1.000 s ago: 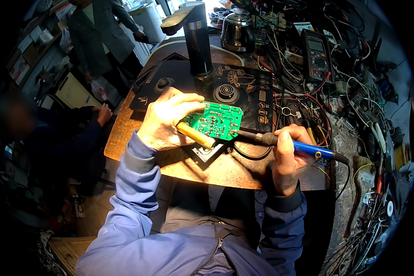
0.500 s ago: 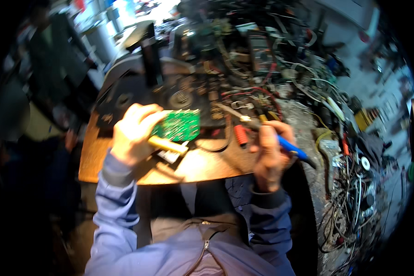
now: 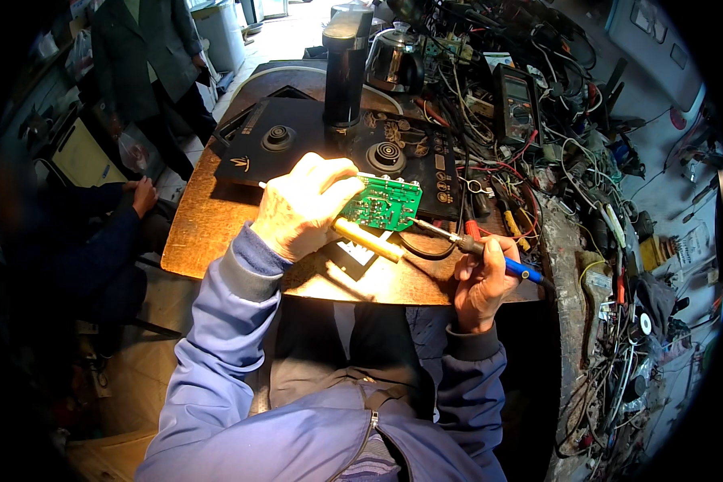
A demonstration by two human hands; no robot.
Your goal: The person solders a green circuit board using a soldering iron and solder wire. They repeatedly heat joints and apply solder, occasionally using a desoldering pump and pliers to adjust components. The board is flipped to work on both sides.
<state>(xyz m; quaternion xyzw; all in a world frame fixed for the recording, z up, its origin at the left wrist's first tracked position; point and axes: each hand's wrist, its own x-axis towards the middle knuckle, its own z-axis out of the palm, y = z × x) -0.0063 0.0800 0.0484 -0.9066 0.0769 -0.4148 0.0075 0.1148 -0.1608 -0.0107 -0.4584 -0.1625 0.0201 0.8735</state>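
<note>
We hold the circuit board [image 3: 387,204] in our left hand [image 3: 301,206], above the near part of the wooden table [image 3: 209,225]. Our right hand [image 3: 480,277] is to the right of it and holds the soldering iron [image 3: 466,243], whose tip touches the board's right edge. A flat panel [image 3: 297,140] lies farther back on the table, with a tall post [image 3: 345,68] standing on it. A pile of wires [image 3: 554,128] lies on the right.

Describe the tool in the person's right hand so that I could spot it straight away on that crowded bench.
Start at the wooden table with the black appliance panel lying on it. At its near edge the left hand holds a green circuit board; the right hand points a soldering iron at that board. Unlike the loose wires around it, it is a straight rod with a thin metal tip, a red collar and a blue handle.
</note>
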